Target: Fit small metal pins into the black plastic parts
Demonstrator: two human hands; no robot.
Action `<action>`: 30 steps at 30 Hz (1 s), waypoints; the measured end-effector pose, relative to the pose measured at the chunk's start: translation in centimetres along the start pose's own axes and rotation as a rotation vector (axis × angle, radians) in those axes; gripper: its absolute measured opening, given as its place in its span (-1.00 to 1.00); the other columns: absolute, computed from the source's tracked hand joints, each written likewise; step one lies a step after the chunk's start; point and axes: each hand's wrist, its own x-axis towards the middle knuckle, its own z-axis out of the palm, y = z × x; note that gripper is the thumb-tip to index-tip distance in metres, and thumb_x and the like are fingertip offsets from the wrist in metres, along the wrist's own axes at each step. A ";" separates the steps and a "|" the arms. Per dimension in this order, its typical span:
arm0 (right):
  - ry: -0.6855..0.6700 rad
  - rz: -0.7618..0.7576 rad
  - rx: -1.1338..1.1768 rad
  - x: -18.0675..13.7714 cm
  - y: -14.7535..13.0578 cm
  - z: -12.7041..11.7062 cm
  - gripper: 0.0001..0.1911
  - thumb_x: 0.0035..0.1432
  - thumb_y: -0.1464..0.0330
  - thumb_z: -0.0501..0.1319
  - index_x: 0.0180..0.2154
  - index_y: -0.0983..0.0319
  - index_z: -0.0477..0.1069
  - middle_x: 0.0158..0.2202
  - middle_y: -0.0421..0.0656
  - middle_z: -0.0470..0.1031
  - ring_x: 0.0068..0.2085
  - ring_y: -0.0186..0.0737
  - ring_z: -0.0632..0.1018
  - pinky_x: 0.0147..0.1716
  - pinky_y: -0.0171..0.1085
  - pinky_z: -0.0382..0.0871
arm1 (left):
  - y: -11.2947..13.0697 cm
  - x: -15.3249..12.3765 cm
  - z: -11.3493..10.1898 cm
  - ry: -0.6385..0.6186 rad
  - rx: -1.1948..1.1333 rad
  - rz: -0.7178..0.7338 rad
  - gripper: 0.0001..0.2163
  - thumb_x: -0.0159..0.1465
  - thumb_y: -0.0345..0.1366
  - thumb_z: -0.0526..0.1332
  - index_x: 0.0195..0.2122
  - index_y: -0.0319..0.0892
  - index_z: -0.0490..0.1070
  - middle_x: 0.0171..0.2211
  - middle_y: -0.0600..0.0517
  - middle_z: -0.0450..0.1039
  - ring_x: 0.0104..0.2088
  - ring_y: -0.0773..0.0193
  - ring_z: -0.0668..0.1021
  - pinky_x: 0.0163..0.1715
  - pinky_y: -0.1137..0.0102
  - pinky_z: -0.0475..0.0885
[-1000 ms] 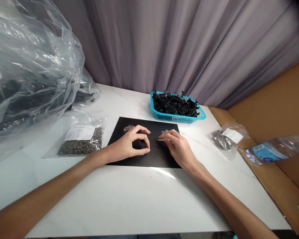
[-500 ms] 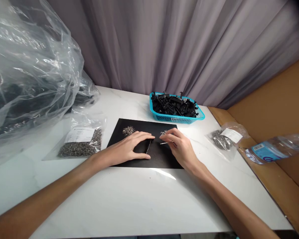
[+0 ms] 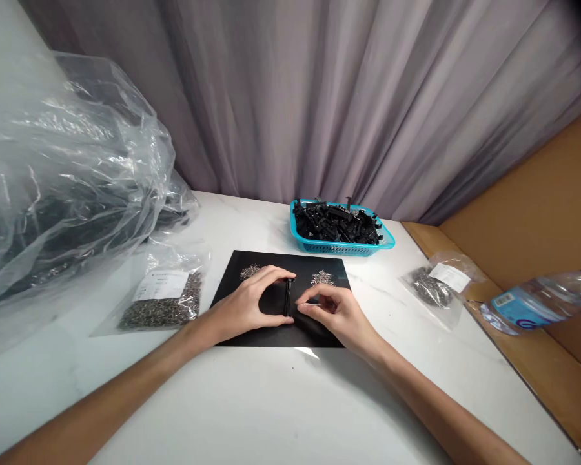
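My left hand [image 3: 250,302] grips a narrow black plastic part [image 3: 287,298] by its two ends, thumb at the near end and fingers at the far one. The part stands over a black mat [image 3: 271,336]. Just to its right, my right hand [image 3: 337,311] is closed in a pinch on a thin metal tool [image 3: 310,305], mostly hidden by the fingers. On the mat, a pile of small metal pieces [image 3: 248,271] lies behind my left hand. A second pile of tiny silvery pieces [image 3: 322,278] sits behind my right hand.
A blue basket [image 3: 339,248] heaped with black plastic parts stands behind the mat. Bags of small metal pieces lie left [image 3: 162,303] and right [image 3: 433,287]. A large clear plastic bag [image 3: 77,174] bulges at far left. A plastic bottle [image 3: 537,300] lies by the cardboard on the right.
The camera view has tilted up slightly. My right hand has moved from beside the right pile toward the black part, which my left hand now holds turned more upright in view.
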 end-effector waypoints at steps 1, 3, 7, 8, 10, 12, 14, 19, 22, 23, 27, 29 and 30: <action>-0.017 0.016 0.035 0.0 0.0 0.2 -0.83 0.21 0.23 0.36 -0.29 0.19 0.61 -0.35 -0.20 0.56 -0.46 -0.35 0.28 -0.47 -0.30 0.15 | 0.1 -0.1 0.0 0.013 0.011 0.024 -0.41 0.19 -0.15 0.47 0.22 -0.04 0.32 0.13 -0.08 0.44 0.13 0.07 0.54 0.15 0.14 0.49; -0.037 0.042 0.092 -0.1 0.1 0.5 -0.80 0.21 0.19 0.37 -0.29 0.20 0.62 -0.33 -0.19 0.57 -0.46 -0.36 0.30 -0.47 -0.30 0.16 | 0.3 -0.1 0.0 0.043 0.036 0.075 -0.42 0.21 -0.19 0.46 0.21 -0.04 0.30 0.13 -0.08 0.44 0.15 0.07 0.52 0.17 0.15 0.48; -0.023 0.034 0.111 -0.1 0.2 0.9 -0.79 0.20 0.19 0.38 -0.31 0.20 0.63 -0.32 -0.19 0.56 -0.45 -0.36 0.31 -0.45 -0.30 0.18 | 0.4 0.0 -0.1 0.076 0.082 0.140 -0.43 0.23 -0.26 0.44 0.23 -0.06 0.28 0.11 -0.07 0.45 0.15 0.08 0.51 0.17 0.17 0.47; -0.023 0.028 0.104 -0.1 0.2 0.9 -0.80 0.20 0.20 0.38 -0.32 0.19 0.63 -0.33 -0.19 0.56 -0.45 -0.36 0.30 -0.45 -0.30 0.18 | 0.5 0.0 -0.1 0.081 0.091 0.147 -0.42 0.23 -0.27 0.44 0.23 -0.06 0.27 0.11 -0.07 0.45 0.14 0.08 0.51 0.17 0.17 0.47; -0.032 0.021 0.106 -0.1 0.3 1.0 -0.81 0.20 0.20 0.38 -0.31 0.19 0.64 -0.32 -0.18 0.57 -0.46 -0.36 0.31 -0.46 -0.29 0.17 | 0.5 0.0 -0.2 0.091 0.103 0.160 -0.42 0.23 -0.28 0.44 0.23 -0.07 0.27 0.11 -0.07 0.46 0.14 0.08 0.52 0.16 0.18 0.47; -0.043 0.024 0.133 0.0 0.5 1.0 -0.81 0.20 0.19 0.39 -0.30 0.19 0.65 -0.31 -0.17 0.59 -0.44 -0.34 0.36 -0.45 -0.28 0.18 | 0.6 0.1 -0.2 0.107 0.110 0.177 -0.43 0.23 -0.28 0.43 0.23 -0.07 0.28 0.10 -0.07 0.47 0.13 0.08 0.53 0.15 0.17 0.48; -0.056 0.031 0.161 0.0 0.7 0.9 -0.80 0.19 0.18 0.40 -0.28 0.18 0.65 -0.28 -0.16 0.61 -0.42 -0.32 0.40 -0.44 -0.27 0.19 | 0.6 0.1 -0.3 0.116 0.111 0.188 -0.45 0.24 -0.28 0.42 0.22 -0.08 0.28 0.09 -0.07 0.48 0.12 0.08 0.53 0.15 0.17 0.48; -0.060 0.018 0.154 0.0 0.8 1.0 -0.79 0.19 0.16 0.41 -0.29 0.17 0.65 -0.26 -0.16 0.61 -0.42 -0.34 0.39 -0.44 -0.27 0.21 | 0.7 0.0 -0.3 0.109 0.116 0.199 -0.46 0.24 -0.30 0.40 0.23 -0.10 0.29 0.09 -0.09 0.48 0.12 0.07 0.54 0.17 0.14 0.49; -0.072 0.008 0.145 0.0 0.6 1.0 -0.77 0.18 0.15 0.41 -0.29 0.18 0.66 -0.26 -0.16 0.60 -0.38 -0.31 0.43 -0.42 -0.27 0.25 | 0.6 0.0 -0.3 0.123 0.121 0.194 -0.46 0.24 -0.29 0.40 0.22 -0.10 0.31 0.08 -0.08 0.50 0.12 0.07 0.54 0.17 0.13 0.49; -0.081 0.006 0.146 0.0 0.6 1.0 -0.77 0.19 0.14 0.41 -0.29 0.18 0.66 -0.26 -0.15 0.60 -0.36 -0.30 0.45 -0.40 -0.27 0.28 | 0.7 0.0 -0.3 0.126 0.122 0.190 -0.47 0.24 -0.28 0.40 0.22 -0.09 0.31 0.07 -0.08 0.50 0.11 0.07 0.54 0.17 0.13 0.48; -0.110 0.018 0.154 -0.1 0.2 0.7 -0.75 0.21 0.13 0.40 -0.28 0.18 0.65 -0.24 -0.14 0.59 -0.30 -0.26 0.50 -0.33 -0.25 0.32 | 0.7 0.1 -0.1 0.136 0.119 0.191 -0.48 0.24 -0.28 0.40 0.22 -0.09 0.32 0.07 -0.08 0.51 0.10 0.07 0.55 0.16 0.13 0.49; -0.121 0.022 0.134 -0.1 0.0 0.5 -0.74 0.21 0.12 0.39 -0.27 0.18 0.66 -0.23 -0.14 0.59 -0.31 -0.26 0.49 -0.35 -0.25 0.31 | 0.7 0.1 0.0 0.148 0.111 0.190 -0.48 0.24 -0.29 0.39 0.21 -0.08 0.34 0.06 -0.08 0.52 0.09 0.07 0.56 0.15 0.13 0.50; -0.128 0.016 0.115 -0.1 -0.1 0.3 -0.73 0.21 0.11 0.39 -0.27 0.18 0.66 -0.24 -0.14 0.59 -0.33 -0.27 0.47 -0.37 -0.25 0.29 | 0.6 0.0 0.0 0.153 0.107 0.188 -0.48 0.23 -0.29 0.39 0.21 -0.08 0.35 0.06 -0.07 0.52 0.09 0.06 0.56 0.15 0.13 0.50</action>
